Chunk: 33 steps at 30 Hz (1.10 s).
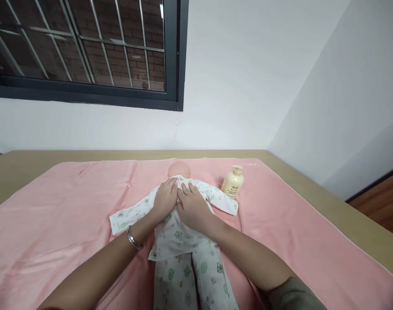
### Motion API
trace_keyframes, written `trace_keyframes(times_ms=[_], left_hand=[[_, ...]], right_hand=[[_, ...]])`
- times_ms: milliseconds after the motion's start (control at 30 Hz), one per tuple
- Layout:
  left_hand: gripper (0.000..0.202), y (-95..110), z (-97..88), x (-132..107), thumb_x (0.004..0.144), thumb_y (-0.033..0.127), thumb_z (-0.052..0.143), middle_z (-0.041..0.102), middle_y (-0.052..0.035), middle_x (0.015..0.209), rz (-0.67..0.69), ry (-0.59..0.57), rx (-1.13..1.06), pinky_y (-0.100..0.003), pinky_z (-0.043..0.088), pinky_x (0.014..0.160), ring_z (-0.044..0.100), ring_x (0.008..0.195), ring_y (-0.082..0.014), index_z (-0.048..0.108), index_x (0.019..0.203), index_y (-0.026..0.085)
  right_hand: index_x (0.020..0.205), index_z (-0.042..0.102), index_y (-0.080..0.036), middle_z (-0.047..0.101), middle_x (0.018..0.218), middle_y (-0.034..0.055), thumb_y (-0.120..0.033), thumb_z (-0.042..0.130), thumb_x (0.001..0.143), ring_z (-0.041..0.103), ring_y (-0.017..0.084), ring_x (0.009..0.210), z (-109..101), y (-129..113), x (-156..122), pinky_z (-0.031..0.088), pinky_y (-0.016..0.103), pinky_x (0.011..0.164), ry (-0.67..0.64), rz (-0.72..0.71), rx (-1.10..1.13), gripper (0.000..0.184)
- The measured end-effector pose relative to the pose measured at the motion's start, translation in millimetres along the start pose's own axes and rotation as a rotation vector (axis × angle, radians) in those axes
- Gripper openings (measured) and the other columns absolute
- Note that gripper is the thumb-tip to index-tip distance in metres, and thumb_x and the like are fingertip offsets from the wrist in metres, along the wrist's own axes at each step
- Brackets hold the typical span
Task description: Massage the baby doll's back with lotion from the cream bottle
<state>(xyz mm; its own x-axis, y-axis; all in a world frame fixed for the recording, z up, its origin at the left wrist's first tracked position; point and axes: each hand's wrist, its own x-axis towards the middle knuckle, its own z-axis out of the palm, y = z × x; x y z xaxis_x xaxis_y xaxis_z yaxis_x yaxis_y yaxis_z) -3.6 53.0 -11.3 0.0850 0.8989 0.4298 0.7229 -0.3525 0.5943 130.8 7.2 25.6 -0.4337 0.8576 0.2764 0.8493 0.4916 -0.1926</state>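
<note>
A baby doll [179, 169] lies on a pink sheet with its bald head at the far end; its face cannot be made out. It wears a white printed top [173, 237] and matching trousers [177, 280], both sleeves spread to the sides. My left hand [165, 199] rests on the upper part of the top, its fingers stretched out flat towards the neckline. Right beside it, my right hand [193, 206] lies on the cloth with its fingers slightly apart. Both hands nearly meet along the middle of the top. What lies under my palms is hidden.
A pale yellow pump bottle [233, 181] stands on the pink sheet [280, 241] just behind the doll's right-hand sleeve in view. The sheet covers a tan surface [296, 185] that meets a white wall. A dark-framed barred window [173, 56] is at upper left.
</note>
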Motion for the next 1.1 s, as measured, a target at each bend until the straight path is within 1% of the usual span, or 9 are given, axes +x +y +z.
trace_keyframes(times_ms=[67,167,267,400,667,867,933,1000,1100], left_hand=[[0.048,-5,2.0,3,0.098,0.033,0.026,0.058,-0.0119,0.138,-0.001,-0.002,0.006,-0.045,0.032,0.116,0.048,0.132,-0.0234,0.058,0.128,0.015],[0.047,-8,7.0,1,0.097,0.035,0.029,0.054,-0.0122,0.142,-0.01,-0.005,0.04,-0.048,0.028,0.117,0.043,0.137,-0.0247,0.055,0.131,0.016],[0.046,-10,9.1,0,0.097,0.035,0.031,0.054,-0.0121,0.142,-0.018,-0.003,0.043,-0.049,0.03,0.116,0.044,0.136,-0.025,0.055,0.131,0.017],[0.045,-11,8.2,2,0.096,0.035,0.032,0.054,-0.0112,0.143,-0.022,0.003,0.041,-0.046,0.031,0.116,0.045,0.136,-0.0243,0.056,0.13,0.018],[0.046,-14,3.9,6,0.094,0.034,0.035,0.052,-0.011,0.144,-0.024,-0.021,-0.003,-0.045,0.032,0.115,0.045,0.135,-0.0252,0.057,0.13,0.017],[0.044,-18,-2.3,15,0.092,0.035,0.038,0.054,-0.0099,0.14,-0.026,-0.05,-0.081,-0.043,0.038,0.112,0.051,0.129,-0.024,0.06,0.127,0.019],[0.044,-16,-3.0,13,0.093,0.034,0.035,0.056,-0.0106,0.139,-0.002,-0.055,-0.048,-0.043,0.038,0.112,0.051,0.129,-0.024,0.059,0.127,0.018],[0.046,-10,-3.5,4,0.095,0.031,0.031,0.057,-0.0126,0.137,0.04,-0.06,0.03,-0.045,0.035,0.113,0.049,0.131,-0.0249,0.057,0.129,0.015],[0.047,0,-5.4,-11,0.096,0.032,0.032,0.052,-0.0146,0.143,0.117,-0.081,0.141,-0.048,0.031,0.115,0.042,0.137,-0.0274,0.052,0.134,0.014]], right_hand=[[0.143,0.045,-0.01,0.041,0.15,0.018,-0.029,0.038,0.097,0.031,0.031,0.141,-3,5,3,0.021,0.047,0.116,0.019,0.039,0.029,0.051],[0.145,0.042,-0.009,0.035,0.154,0.02,-0.037,0.036,0.099,0.027,0.032,0.144,-2,20,17,0.019,0.048,0.116,0.02,0.161,0.044,0.055],[0.146,0.041,-0.01,0.038,0.152,0.0189,-0.04,0.035,0.099,0.027,0.032,0.144,4,28,25,0.016,0.049,0.116,-0.016,0.179,0.034,0.056],[0.146,0.04,-0.01,0.041,0.151,0.0183,-0.04,0.034,0.1,0.031,0.031,0.141,13,25,22,0.017,0.048,0.115,0.024,0.193,0.012,0.055],[0.145,0.042,-0.01,0.041,0.15,0.0185,-0.037,0.034,0.1,0.033,0.032,0.139,14,15,19,0.019,0.05,0.114,0.058,0.226,0.02,0.053],[0.146,0.039,-0.009,0.039,0.151,0.0203,-0.037,0.033,0.1,0.029,0.035,0.141,21,6,14,0.018,0.053,0.114,0.086,0.233,0.02,0.054],[0.147,0.039,-0.009,0.038,0.152,0.0204,-0.038,0.033,0.1,0.028,0.035,0.142,22,11,17,0.017,0.053,0.114,0.08,0.222,0.044,0.056],[0.148,0.038,-0.01,0.036,0.153,0.0189,-0.04,0.033,0.1,0.027,0.034,0.143,20,21,22,0.016,0.051,0.115,0.051,0.218,0.09,0.057],[0.15,0.032,-0.009,0.032,0.156,0.0187,-0.04,0.03,0.1,0.025,0.03,0.145,16,38,32,0.017,0.047,0.116,0.007,0.293,0.154,0.059]])
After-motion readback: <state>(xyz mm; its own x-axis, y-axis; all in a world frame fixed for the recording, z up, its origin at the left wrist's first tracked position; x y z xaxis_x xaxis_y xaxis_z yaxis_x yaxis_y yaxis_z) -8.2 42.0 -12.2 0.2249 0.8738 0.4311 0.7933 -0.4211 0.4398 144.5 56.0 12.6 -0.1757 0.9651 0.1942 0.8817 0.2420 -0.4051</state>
